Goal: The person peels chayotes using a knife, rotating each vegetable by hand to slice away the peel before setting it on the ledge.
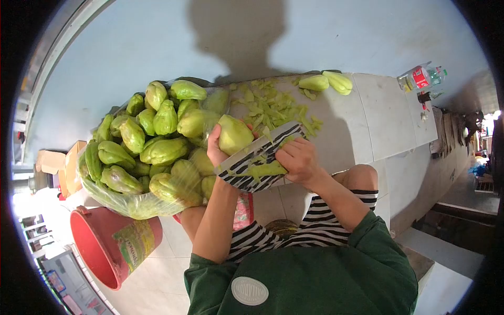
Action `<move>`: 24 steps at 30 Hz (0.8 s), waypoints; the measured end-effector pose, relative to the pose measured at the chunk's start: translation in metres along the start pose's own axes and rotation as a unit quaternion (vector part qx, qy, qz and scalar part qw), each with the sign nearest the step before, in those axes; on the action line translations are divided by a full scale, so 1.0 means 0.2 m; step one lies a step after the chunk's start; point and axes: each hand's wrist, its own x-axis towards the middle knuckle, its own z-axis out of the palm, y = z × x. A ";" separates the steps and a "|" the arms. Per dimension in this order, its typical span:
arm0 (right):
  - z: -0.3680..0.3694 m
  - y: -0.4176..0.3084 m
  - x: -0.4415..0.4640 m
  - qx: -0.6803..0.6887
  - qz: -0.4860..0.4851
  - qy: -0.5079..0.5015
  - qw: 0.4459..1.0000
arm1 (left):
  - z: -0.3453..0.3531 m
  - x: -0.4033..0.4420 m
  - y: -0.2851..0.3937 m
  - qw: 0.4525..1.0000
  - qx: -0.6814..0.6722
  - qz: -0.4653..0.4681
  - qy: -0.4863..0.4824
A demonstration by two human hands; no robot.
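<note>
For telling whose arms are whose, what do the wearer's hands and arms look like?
The left hand and right hand are bare, with no gloves visible. The forearms are uncovered; short dark-green sleeves end near the elbows.

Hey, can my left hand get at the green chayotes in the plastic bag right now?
Probably not without freeing its grip: your left hand is holding a pale chayote. The way otherwise looks free, with the plastic bag close beside it and several green chayotes apparently uncovered on top.
</note>
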 end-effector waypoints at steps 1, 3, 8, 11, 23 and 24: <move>0.00 0.00 0.00 -0.008 -0.009 -0.007 1.000 | 0.00 0.00 0.00 1.000 0.008 0.005 0.001; 0.01 0.02 -0.01 -0.016 -0.018 -0.013 1.000 | -0.02 0.01 0.00 0.999 0.028 0.015 -0.025; 0.03 0.11 -0.02 -0.053 0.074 0.013 0.996 | 0.07 0.00 0.00 0.991 0.004 0.086 0.104; -0.01 0.08 0.01 -0.027 0.028 -0.004 0.999 | -0.01 0.01 0.02 0.995 0.063 0.072 -0.007; 0.03 0.11 -0.03 -0.027 0.100 -0.006 0.995 | 0.02 0.03 0.00 0.989 0.058 0.102 0.087; 0.03 0.11 -0.02 -0.028 0.098 -0.005 0.995 | 0.00 0.03 0.00 0.991 0.053 0.095 0.073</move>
